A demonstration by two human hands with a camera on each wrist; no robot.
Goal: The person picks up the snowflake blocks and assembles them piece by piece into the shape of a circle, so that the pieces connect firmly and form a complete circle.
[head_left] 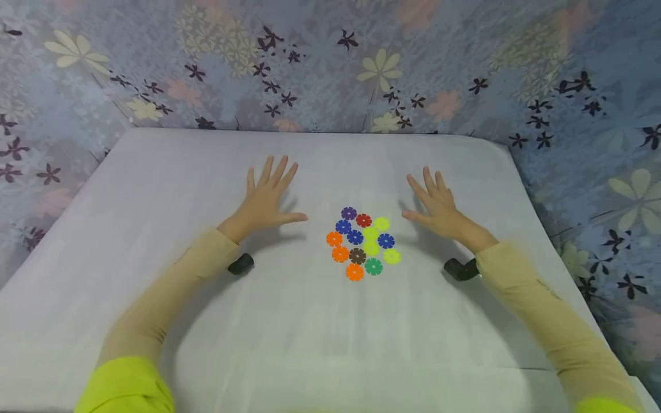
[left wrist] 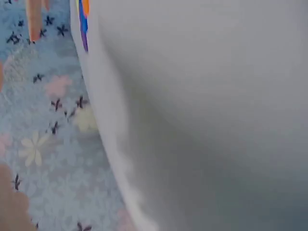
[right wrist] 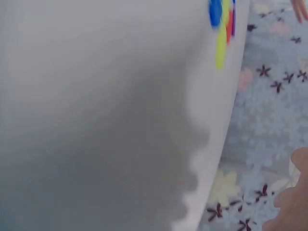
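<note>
Several flat, notched plastic discs lie in a loose cluster at the middle of the white table. Among them are a purple disc [head_left: 349, 213], a red disc [head_left: 364, 220], a brown disc [head_left: 357, 256], a green disc [head_left: 373, 266], an orange disc [head_left: 354, 272], a yellow disc [head_left: 392, 256] and a blue disc [head_left: 385, 241]. To the left of the cluster my left hand [head_left: 263, 201] is held with fingers spread, holding nothing. On the other side my right hand [head_left: 436, 209] is likewise spread and holds nothing. Neither hand touches a disc.
The white table [head_left: 310, 327] ends at a floral-patterned wall [head_left: 320, 69]. A black wrist device [head_left: 241, 264] sits under the left wrist, and another black device [head_left: 461, 269] under the right. Hand shadows fall on the tabletop.
</note>
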